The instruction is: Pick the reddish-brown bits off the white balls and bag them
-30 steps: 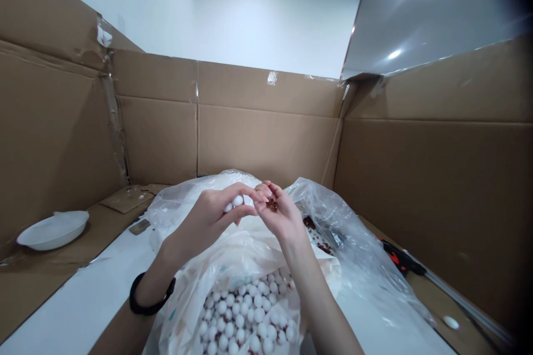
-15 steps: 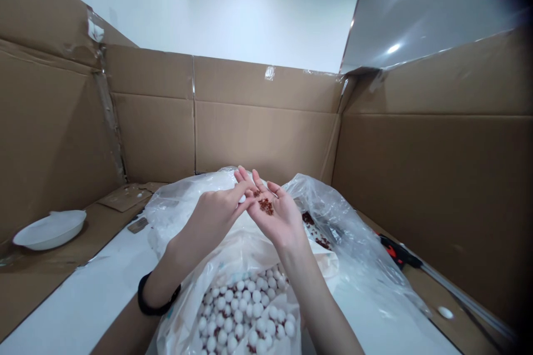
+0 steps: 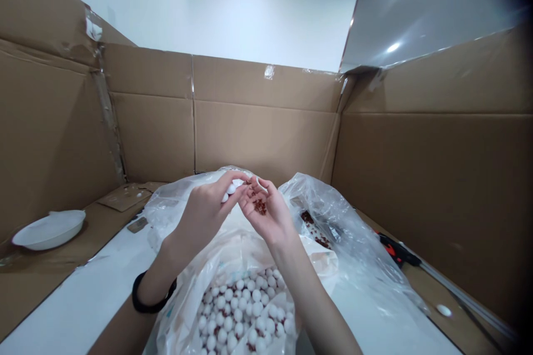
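Note:
My left hand, with a black band on its wrist, holds several small white balls between curled fingers and thumb. Palm up, my right hand cups a little heap of reddish-brown bits; its fingers bend inward and meet my left fingertips. What the fingertips pinch is too small to make out. Below both hands a clear plastic bag gapes, full of white balls with reddish-brown bits among them. Behind my right hand, a second plastic bag contains more reddish-brown bits.
Cardboard walls surround the white work surface. On the left ledge stands a white bowl. A black and red tool, apparently a glue gun, lies at right beside a metal bar, with a white disc-like piece near it.
My left hand has shifted slightly left and up, showing more white balls in its grip. My right hand has moved a bit left and its fingers have curled in from stretched out.

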Tool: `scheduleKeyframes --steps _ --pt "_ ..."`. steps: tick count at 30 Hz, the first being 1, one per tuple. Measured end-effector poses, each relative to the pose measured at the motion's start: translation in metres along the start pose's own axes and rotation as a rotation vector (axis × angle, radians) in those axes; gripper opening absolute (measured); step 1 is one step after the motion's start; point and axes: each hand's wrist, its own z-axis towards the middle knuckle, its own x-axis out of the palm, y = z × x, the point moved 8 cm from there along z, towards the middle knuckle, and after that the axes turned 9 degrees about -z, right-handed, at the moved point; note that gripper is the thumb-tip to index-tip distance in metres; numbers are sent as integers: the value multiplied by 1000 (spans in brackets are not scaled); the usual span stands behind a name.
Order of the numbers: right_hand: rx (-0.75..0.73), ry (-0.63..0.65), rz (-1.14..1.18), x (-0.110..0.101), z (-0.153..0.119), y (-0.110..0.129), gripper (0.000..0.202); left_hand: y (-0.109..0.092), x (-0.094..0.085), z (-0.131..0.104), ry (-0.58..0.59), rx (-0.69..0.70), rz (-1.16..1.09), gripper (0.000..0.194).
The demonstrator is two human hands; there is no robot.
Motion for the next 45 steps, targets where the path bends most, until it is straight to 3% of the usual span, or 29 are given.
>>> scheduleKeyframes --steps 4,6,12,20,29,41,45 --pt "125 336 -311 21 -5 -11 38 2 -13 0 -42 -34 -116 18" --pt "127 385 -454 24 -11 -14 42 1 -13 0 -19 -41 -145 18" --pt "0 364 -594 30 -20 -11 44 2 -10 -1 -20 -68 -212 17" --pt "20 463 -515 38 -27 -13 25 14 -9 -3 -69 -199 -483 18" --pt "-38 404 -462 37 -27 -10 30 11 -7 -3 -71 -200 -465 17" --pt "-220 456 -783 46 -40 1 29 11 -14 -11 -84 -237 -551 22" --pt "-269 448 -795 46 -43 8 30 2 -15 -11 -46 -150 -491 19"
